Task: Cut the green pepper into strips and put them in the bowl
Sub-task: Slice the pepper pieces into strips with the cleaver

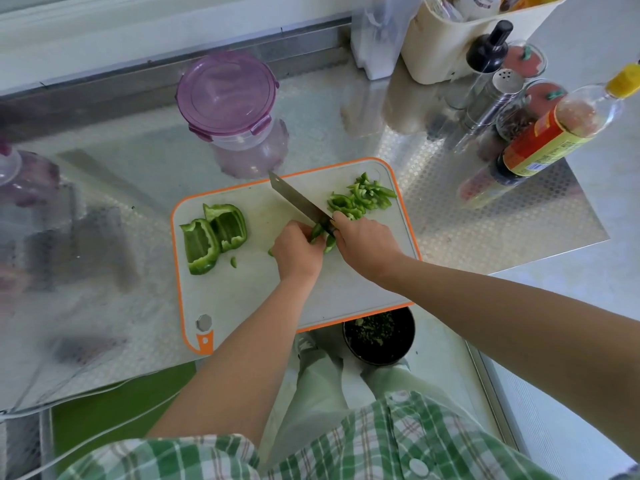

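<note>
Going left to right across the cutting board (249, 292), which sits at the near edge of the table (346, 109) and looks like it hangs over it a bit.

Toward the table's left side lie two big uncut pepper chunks (201, 245), hollow side up and touching each other. They look light and crisp with a waxy skin, so I'd guess they skate around if you cut them skin side up. Inside-up like this seems the safer way.

Mid-board, the left hand (296, 249) has its fingers curled down over the pepper piece (320, 233) being cut, pinning it to the board. That's where I'd hold it too: on top, knuckles toward the blade, tips tucked back.

The knife (298, 200) runs from there toward the far edge, its heel down in the pepper. The right hand (363, 242) is clenched round the handle, which is hidden under the hand.

Further right, by the board's far right corner, is a loose pile of finished strips (363, 195). They're thin and floppy, so I'd scoop them rather than pinch them.

Tucked under the board's near edge is a dark round container (379, 341) with green bits in it. Can't tell if that's the bowl.
</note>
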